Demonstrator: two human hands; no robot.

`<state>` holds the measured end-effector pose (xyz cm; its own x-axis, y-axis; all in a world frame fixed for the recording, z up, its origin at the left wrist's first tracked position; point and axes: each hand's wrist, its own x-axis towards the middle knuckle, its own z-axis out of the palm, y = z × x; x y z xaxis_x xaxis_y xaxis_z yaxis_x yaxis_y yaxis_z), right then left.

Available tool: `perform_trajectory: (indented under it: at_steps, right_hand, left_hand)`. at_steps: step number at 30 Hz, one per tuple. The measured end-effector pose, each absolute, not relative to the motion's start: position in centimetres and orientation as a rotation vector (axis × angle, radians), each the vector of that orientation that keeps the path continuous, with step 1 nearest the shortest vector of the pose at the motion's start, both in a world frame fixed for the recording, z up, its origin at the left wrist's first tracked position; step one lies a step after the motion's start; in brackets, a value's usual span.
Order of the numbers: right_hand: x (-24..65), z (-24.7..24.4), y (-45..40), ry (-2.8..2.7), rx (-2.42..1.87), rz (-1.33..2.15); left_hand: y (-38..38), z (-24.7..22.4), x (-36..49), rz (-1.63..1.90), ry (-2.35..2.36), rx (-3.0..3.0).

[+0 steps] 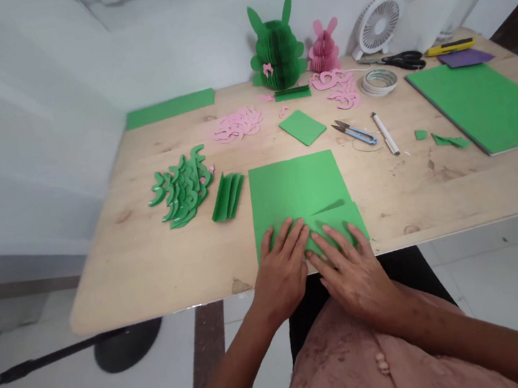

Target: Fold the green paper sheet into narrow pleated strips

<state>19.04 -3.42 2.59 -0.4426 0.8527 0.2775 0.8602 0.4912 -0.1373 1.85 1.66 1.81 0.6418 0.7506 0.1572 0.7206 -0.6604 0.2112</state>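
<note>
Head view: large flat green paper sheet (296, 183) at table's front edge. Left hand (282, 273) and right hand (351, 271), fingers spread, press its near folded part; nothing pinched. Sheet extends beyond both sets of fingertips. 2 hands, close together.

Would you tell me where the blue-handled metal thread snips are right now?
In the head view, the blue-handled metal thread snips lie right of centre, between the small rectangular green paper and the white marker pen.
</note>
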Motion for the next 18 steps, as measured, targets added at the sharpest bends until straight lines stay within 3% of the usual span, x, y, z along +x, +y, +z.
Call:
perform_trajectory:
  at_steps: [18]
  right_hand:
    - [26.1, 3.0, -5.4, -2.47, -1.558, -0.183]
  left_hand:
    - [1.7, 1.5, 1.8, 0.351, 1.232, 2.742]
